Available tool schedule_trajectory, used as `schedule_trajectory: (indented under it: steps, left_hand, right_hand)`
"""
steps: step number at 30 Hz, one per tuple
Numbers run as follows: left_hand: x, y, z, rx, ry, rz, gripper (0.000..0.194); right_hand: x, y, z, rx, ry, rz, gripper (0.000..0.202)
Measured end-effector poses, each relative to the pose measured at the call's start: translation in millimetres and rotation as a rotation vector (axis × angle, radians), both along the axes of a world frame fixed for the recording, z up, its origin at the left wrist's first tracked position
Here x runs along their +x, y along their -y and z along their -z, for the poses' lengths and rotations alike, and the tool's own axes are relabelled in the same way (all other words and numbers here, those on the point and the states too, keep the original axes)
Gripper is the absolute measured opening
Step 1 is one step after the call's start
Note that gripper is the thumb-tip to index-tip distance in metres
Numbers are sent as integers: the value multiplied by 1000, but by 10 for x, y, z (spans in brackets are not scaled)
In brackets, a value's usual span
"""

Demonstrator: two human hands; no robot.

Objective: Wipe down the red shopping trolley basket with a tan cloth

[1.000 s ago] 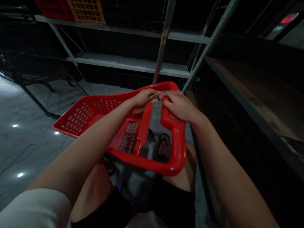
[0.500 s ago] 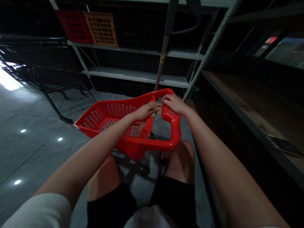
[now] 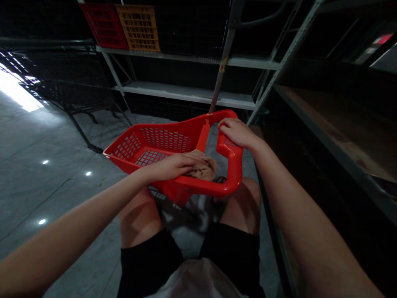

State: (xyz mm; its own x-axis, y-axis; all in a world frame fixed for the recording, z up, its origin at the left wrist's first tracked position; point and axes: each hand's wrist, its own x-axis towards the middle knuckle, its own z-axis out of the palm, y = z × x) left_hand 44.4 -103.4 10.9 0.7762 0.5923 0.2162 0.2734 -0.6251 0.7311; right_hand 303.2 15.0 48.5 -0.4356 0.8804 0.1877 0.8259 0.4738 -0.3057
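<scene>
In front of my knees stands a red plastic shopping basket cart [image 3: 173,128] with slotted sides and a thick looped handle. My left hand [image 3: 181,164] is closed on a crumpled brown cloth [image 3: 204,170], pressing it on the basket's near rim beside the handle opening. On the handle's far right part, my right hand [image 3: 236,131] is wrapped around the red grip. A metal pole [image 3: 221,74] rises behind the cart's far edge; its lower end is hidden by the basket.
Behind the cart is a metal shelf rack [image 3: 186,95] carrying a red crate [image 3: 105,27] and a yellow crate [image 3: 138,28]. A worktop with a brown surface [image 3: 335,128] runs along the right. A dark metal frame [image 3: 77,128] stands on the grey floor at left.
My left hand has slid the cloth from the crossbar at the handle's middle toward me, onto the near rim. My right hand keeps its hold on the handle. The view has shifted slightly.
</scene>
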Motion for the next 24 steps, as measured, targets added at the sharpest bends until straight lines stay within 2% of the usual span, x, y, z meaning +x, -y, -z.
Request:
schedule_trajectory:
  steps: [2, 4, 11, 14, 16, 19, 22, 24]
  left_hand:
    - [19, -125, 49, 23, 12, -42, 38]
    - [54, -375, 117, 48, 20, -77, 36]
    - [350, -1748, 329, 161, -9, -202, 34]
    - [495, -2077, 377, 205, -54, -297, 32]
    - [555, -2134, 392, 238, -77, -338, 31]
    - [576, -2054, 393, 268, -88, -324, 32]
    - [530, -1847, 384, 261, -100, -314, 31]
    - [467, -1618, 370, 240, -86, -310, 30]
  right_hand:
    - [-9, 12, -11, 11, 37, -10, 36]
    - [-15, 17, -20, 21, 70, -25, 37]
    - [-5, 43, -15, 28, 80, -42, 36]
    - [-1, 51, -16, 16, 62, -31, 37]
    - [3, 38, -11, 12, 52, -22, 36]
    - [6, -32, 13, 12, 54, -12, 35]
    - [-9, -159, 44, 11, 69, -5, 36]
    - [-31, -246, 58, 9, 72, -2, 37]
